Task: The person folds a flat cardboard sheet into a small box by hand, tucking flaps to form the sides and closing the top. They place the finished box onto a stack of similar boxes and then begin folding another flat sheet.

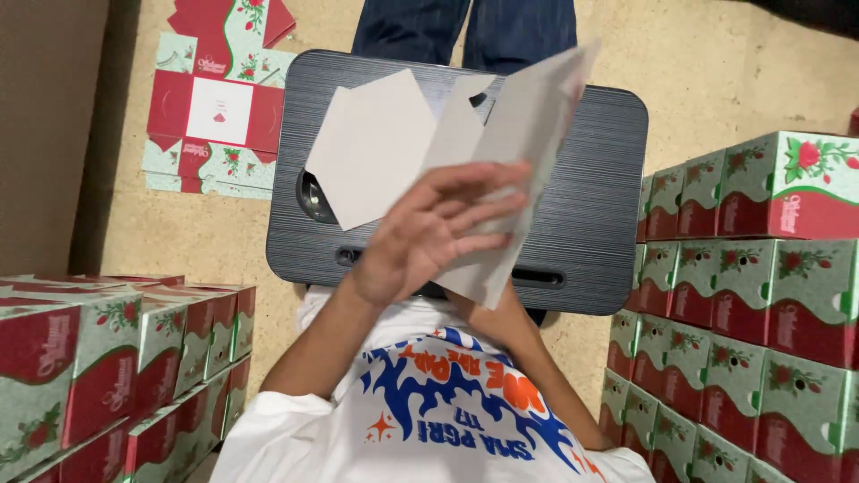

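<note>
A flat grey carton blank (465, 152), its plain unprinted side up and its flaps fanned out, hung tilted just above the dark ribbed lap desk (591, 206) in front of me. My left hand (429, 233) lay over the blank's near part, fingers (488, 201) spread wide and pressed on the board rather than curled round it. My right hand was almost wholly hidden behind that same sheet; only the forearm (528, 358) showed, rising from below, so I could not tell how those fingers gripped, though the blank rested against that side. One broad pointed flap reached out to the left, over a round recess (313, 199) in the desk, while a long panel ran up to the right past the desk's far edge.

The desk sat across my lap, my white printed shirt (429, 420) below it. Beyond the desk's far edge stood another person's legs in blue jeans (465, 31). On the sandy floor (716, 72) to the far left lay a small pile of unfolded blanks (219, 112), printed side up, red and pale green with roses. Folded boxes of the same pattern were stacked on both sides of me: a low row at my left (116, 358) and a taller wall of them at my right (743, 295).
</note>
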